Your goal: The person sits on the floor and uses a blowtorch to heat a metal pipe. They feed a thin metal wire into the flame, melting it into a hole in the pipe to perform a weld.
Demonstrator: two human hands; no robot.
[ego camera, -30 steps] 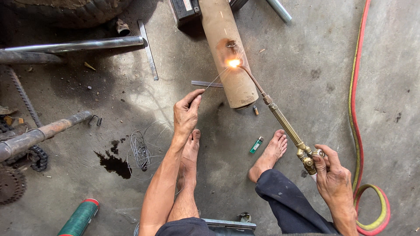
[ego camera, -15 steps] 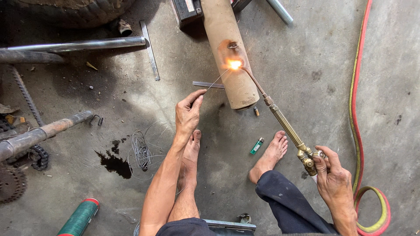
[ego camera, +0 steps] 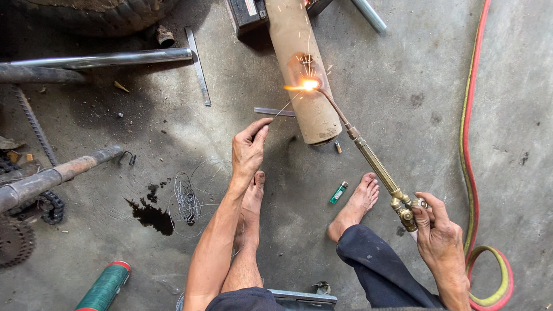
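Grey concrete floor (ego camera: 403, 115) fills the view. Tan rusted metal cylinder (ego camera: 302, 69) lies at 12 o'clock, long axis toward the person. Red and yellow-green paired hose (ego camera: 469, 144) runs down the 3 o'clock side and loops at 4 o'clock. Brass gas torch (ego camera: 374, 164) slants from 4 o'clock toward the cylinder; flame (ego camera: 309, 85) touches its side, sparks visible. Right hand (ego camera: 440, 239) is clenched around the torch valve end. Left hand (ego camera: 249, 148), centre, pinches a thin filler wire (ego camera: 285, 106) whose tip reaches the flame. Green lighter (ego camera: 339, 192) lies between the bare feet.
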